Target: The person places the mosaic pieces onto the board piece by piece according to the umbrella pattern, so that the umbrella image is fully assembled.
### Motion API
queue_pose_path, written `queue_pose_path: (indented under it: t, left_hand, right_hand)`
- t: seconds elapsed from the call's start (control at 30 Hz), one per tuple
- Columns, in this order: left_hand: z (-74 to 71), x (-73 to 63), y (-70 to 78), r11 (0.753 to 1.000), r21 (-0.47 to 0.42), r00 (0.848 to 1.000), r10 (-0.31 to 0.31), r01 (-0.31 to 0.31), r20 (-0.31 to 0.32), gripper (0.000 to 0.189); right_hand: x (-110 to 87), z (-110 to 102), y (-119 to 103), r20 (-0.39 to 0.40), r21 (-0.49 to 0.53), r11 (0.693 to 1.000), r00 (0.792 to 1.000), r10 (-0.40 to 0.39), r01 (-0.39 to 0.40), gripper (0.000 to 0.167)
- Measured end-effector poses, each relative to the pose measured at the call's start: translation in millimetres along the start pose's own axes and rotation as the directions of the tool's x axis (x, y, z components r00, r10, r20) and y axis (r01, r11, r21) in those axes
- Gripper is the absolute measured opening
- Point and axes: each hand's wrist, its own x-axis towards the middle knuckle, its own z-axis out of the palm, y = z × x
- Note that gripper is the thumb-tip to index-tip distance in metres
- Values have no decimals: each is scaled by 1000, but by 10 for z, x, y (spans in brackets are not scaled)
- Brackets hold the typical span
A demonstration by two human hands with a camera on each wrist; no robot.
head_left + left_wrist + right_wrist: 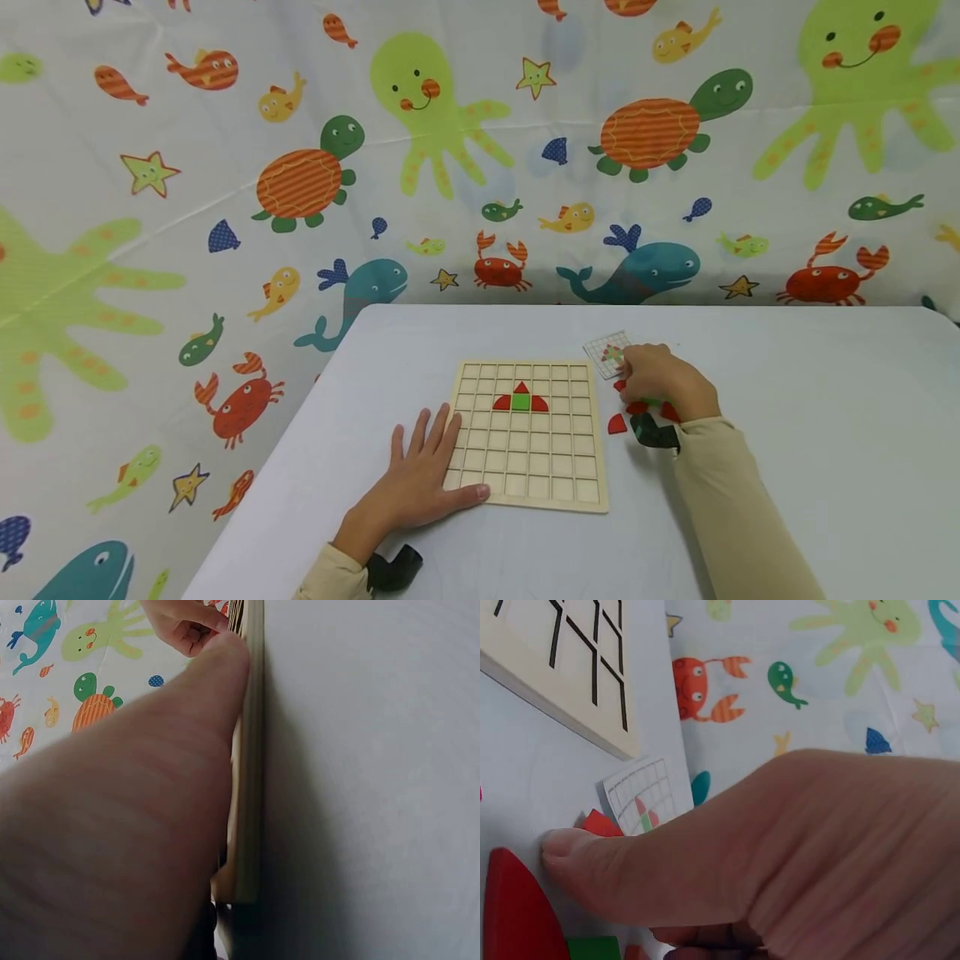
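My left hand (pixel 420 492) lies flat with fingers spread at the left edge of a wooden grid board (pixel 540 467); its thumb rests on the front left corner. On the board, a green square (pixel 521 402) has a red triangle (pixel 522 387) above it and a red quarter-circle (pixel 502 403) on either side. Right of the board, my right hand (pixel 663 379) reaches down, fingers curled, over loose red and green pieces. In the right wrist view its thumb (pixel 592 862) is close to a red piece (pixel 600 823); the fingertips are hidden, so a grip cannot be confirmed.
A pattern card (pixel 603 354) with a small grid drawing lies beyond the board's far right corner. One loose red quarter-circle (pixel 617 424) sits by the board's right edge. The white table (pixel 825 433) ends at a sea-animal curtain (pixel 465 125).
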Motion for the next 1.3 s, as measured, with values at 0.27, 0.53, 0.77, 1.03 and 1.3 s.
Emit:
queue_pose_path:
  t: [0.27, 0.53, 0.77, 1.03, 1.3]
  left_hand:
    - [-13, 0, 4, 1000, -6, 1000, -1, 1, 5, 117]
    - [-20, 9, 3, 1000, -3, 1000, 0, 0, -1, 116]
    - [6, 23, -8, 1000, 9, 1000, -6, 7, -3, 118]
    - [-31, 9, 5, 1000, 0, 1000, 5, -5, 3, 117]
    - [-76, 9, 0, 1000, -11, 1000, 23, -23, 3, 116]
  right_hand:
    - [81, 24, -93, -66, 49, 985, 984, -163, 167, 8]
    - [195, 148, -333, -165, 152, 918, 925, -343, 367, 6]
    - [263, 345, -559, -211, 195, 848, 865, -455, 493, 13]
    - [308, 540, -874, -252, 165, 780, 790, -559, 604, 17]
    - [291, 707, -1124, -275, 109, 732, 728, -628, 673, 20]
